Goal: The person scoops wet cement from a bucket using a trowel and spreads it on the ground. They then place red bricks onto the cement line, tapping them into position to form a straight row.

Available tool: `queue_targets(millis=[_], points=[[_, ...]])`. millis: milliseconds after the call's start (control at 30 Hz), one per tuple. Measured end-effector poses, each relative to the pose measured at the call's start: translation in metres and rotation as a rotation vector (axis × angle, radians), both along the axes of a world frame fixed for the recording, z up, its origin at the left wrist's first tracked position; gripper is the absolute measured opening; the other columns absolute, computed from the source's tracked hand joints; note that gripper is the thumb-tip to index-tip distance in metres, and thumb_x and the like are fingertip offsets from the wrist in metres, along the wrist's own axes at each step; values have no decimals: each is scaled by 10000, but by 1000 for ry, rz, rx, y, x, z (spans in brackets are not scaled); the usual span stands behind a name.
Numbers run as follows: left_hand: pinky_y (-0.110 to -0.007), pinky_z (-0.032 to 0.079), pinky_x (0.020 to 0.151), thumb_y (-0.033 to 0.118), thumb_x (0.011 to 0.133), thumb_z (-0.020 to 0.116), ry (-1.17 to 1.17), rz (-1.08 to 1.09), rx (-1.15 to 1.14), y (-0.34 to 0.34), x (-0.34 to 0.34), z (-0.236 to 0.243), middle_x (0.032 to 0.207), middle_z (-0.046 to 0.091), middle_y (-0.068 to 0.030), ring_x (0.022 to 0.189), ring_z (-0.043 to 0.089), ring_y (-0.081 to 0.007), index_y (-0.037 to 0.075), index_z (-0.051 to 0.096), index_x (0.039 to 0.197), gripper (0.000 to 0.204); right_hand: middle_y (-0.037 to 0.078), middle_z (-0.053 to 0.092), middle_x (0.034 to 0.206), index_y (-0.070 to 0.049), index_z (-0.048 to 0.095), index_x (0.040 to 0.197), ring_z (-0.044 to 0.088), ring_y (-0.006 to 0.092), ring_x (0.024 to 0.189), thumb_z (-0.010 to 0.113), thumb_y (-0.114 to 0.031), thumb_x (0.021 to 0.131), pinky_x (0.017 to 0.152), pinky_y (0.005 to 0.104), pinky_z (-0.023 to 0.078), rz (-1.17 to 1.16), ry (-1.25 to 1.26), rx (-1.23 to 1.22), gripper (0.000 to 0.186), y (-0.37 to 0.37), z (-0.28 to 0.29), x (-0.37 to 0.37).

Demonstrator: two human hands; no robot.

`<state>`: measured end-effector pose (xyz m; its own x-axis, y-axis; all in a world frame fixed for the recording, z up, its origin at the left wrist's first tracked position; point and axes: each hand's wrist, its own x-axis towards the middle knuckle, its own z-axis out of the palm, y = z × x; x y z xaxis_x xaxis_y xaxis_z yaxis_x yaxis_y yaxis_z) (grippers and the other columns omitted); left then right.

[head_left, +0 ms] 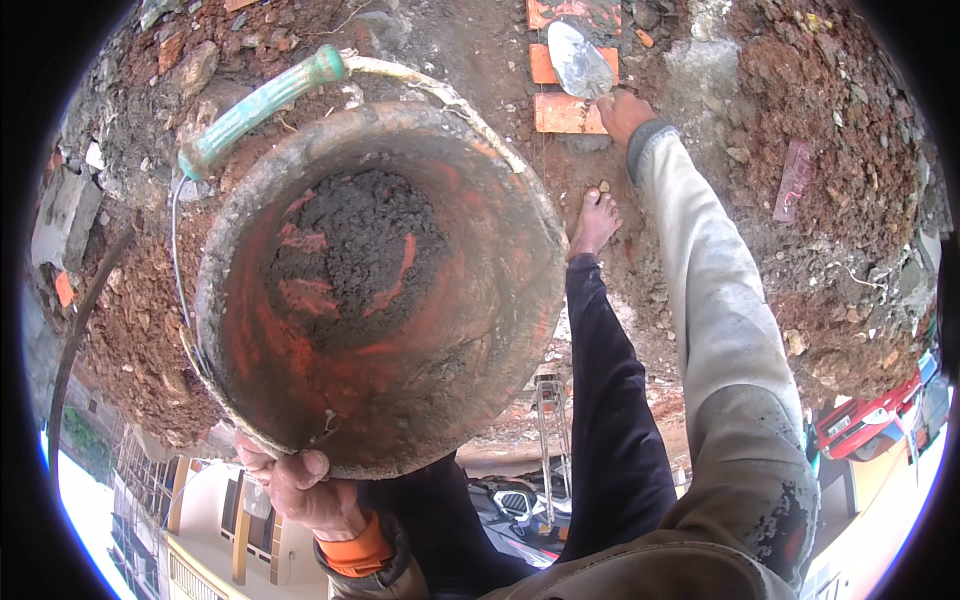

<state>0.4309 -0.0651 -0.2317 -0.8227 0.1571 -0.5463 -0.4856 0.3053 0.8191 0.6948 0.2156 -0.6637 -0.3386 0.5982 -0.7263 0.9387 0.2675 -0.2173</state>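
Note:
A large, mortar-smeared bucket (490,320) is tilted so its mouth faces me, with wet grey mortar (385,230) and reddish streaks inside. My left hand (305,490) is closed on its near rim. The wire handle with a green grip (262,112) lies over the bucket's far left side. Farther ahead, my right hand (626,115) is closed round a trowel (580,62), whose handle is hidden in the fist. The trowel's pale metal blade is over a line of orange bricks (568,115) on the ground, with dark mortar between some of them.
Loose soil and rubble (850,130) spread along the right, with a reddish brick piece (793,180) on them. A bare foot (596,222) stands beside the bucket. Grey block pieces (65,220) lie at the far left. A red vehicle (870,420) shows at the right edge.

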Motion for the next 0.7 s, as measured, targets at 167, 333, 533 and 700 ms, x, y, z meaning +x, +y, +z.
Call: queue_targets(millis=[167,333,533,700], points=[[-436,549,837,-3,538,571,-12,2,6,-11,-2,4,924,663,-165,818,656,-311,28,576,938,401,320,658,1009,41,629,1112,649,452,988,449,-405,940,898,503,509,-223,62,-60,511,18,49,-26],[-436,550,837,-1,540,568,-42,-55,19,0,5,-4,915,671,-180,823,659,-309,21,588,898,360,347,652,971,76,612,1106,658,454,961,437,-395,939,885,510,509,-305,5,-96,530,7,30,0],[-423,565,809,18,529,577,-14,-59,38,4,5,1,915,663,-185,799,659,-304,24,592,869,341,344,645,945,-30,475,1096,654,503,823,416,-406,986,789,577,505,30,-75,106,396,-19,85,-1],[-424,566,806,26,521,584,-13,-26,23,12,10,0,935,656,-183,803,656,-308,14,604,984,463,284,642,1015,-67,425,1111,685,458,864,436,-383,1001,717,544,558,204,-203,244,335,-38,46,38]])
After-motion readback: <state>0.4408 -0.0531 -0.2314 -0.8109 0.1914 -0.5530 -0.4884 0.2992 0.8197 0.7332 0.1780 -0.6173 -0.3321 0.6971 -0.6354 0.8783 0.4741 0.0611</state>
